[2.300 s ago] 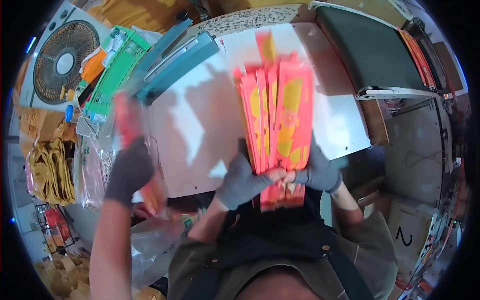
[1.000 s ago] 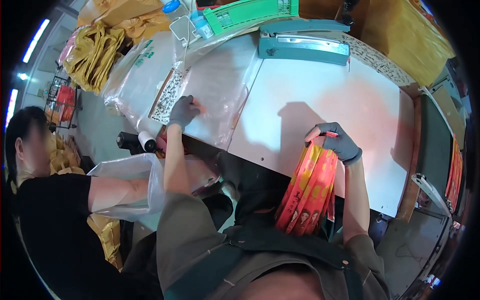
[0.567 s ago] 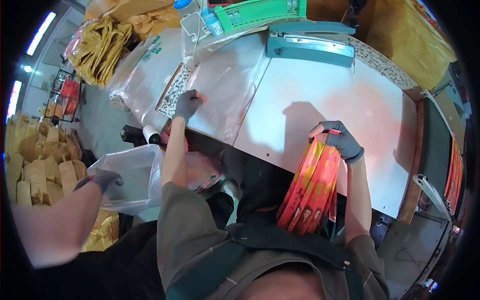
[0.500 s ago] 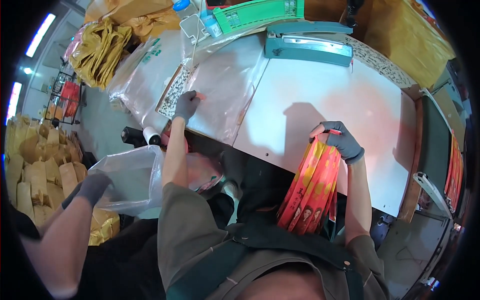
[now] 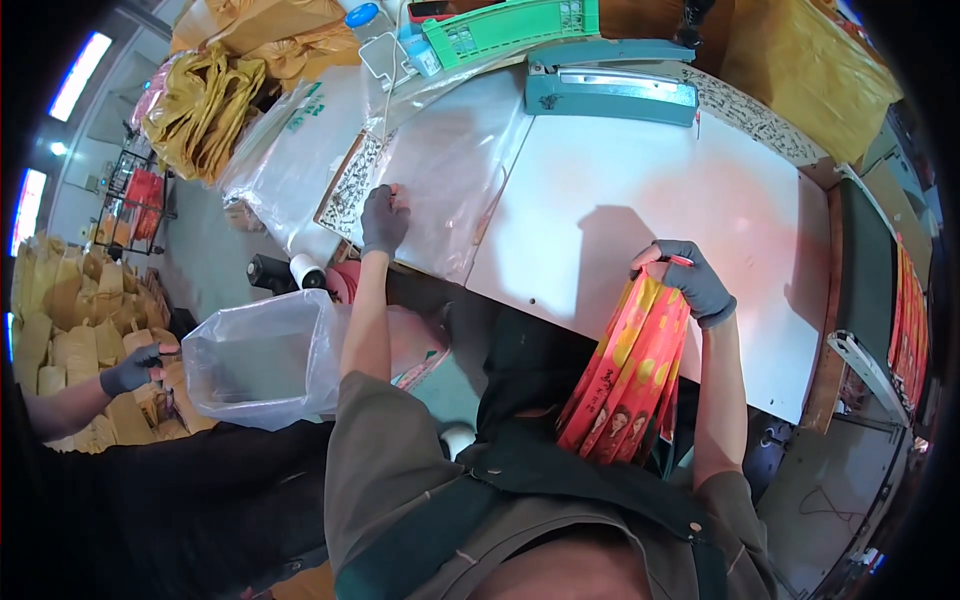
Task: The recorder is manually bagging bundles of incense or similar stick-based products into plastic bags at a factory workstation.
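My right hand (image 5: 690, 282), in a grey fingerless glove, is closed on the top of a bundle of red and yellow printed packaging bags (image 5: 625, 375), which hangs down over the table's front edge. A small red thing with a pale tip (image 5: 681, 260) sticks out at its fingers; its kind is unclear. My left hand (image 5: 384, 220), gloved alike, rests with curled fingers on the stack of clear plastic bags (image 5: 450, 165). What its fingertips hold, if anything, is hidden. Beside it lies a patterned black-and-white strip (image 5: 352, 185).
A teal heat sealer (image 5: 612, 92) stands at the back of the white table (image 5: 655, 190), near a green crate (image 5: 510, 32). On the left, a co-worker's gloved hand (image 5: 132, 370) is beside an open clear bag (image 5: 255, 355). A dark conveyor belt (image 5: 868, 270) runs at right.
My left hand has turned, its fingers more curled, and shifted slightly. The bundle in my right hand has barely moved. The co-worker's hand has drawn left, away from the clear bag.
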The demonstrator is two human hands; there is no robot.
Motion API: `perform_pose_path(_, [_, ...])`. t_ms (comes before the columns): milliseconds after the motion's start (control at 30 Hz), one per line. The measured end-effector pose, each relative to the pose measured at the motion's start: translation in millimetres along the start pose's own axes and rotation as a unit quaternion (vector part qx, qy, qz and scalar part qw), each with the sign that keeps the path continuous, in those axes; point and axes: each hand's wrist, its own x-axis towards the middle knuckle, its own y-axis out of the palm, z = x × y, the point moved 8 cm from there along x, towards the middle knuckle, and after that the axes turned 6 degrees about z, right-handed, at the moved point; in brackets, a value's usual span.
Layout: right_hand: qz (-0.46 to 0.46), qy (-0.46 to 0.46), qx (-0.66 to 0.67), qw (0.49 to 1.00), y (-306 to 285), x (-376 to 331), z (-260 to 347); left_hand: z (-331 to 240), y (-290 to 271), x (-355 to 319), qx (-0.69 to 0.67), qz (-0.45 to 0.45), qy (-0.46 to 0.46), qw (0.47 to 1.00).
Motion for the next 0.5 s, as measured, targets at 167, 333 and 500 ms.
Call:
perform_pose_path(167, [0.008, 0.001, 0.0, 1.0, 3.3, 3.2, 2.0, 7.8, -3.6, 0.5, 0.024, -0.011, 0.008, 1.0])
perform_pose_path(333, [-0.004, 0.002, -0.006, 1.0, 0.1, 2.0, -1.8, -10.3, -6.4, -6.9, 0.064, -0.1, 0.045, 0.992])
perform_pose_path(500, [-0.006, 0.008, -0.009, 1.0, -2.0, 1.3, -3.0, -5.8, -1.3, -3.8, -0.024, 0.009, -0.058, 0.998])
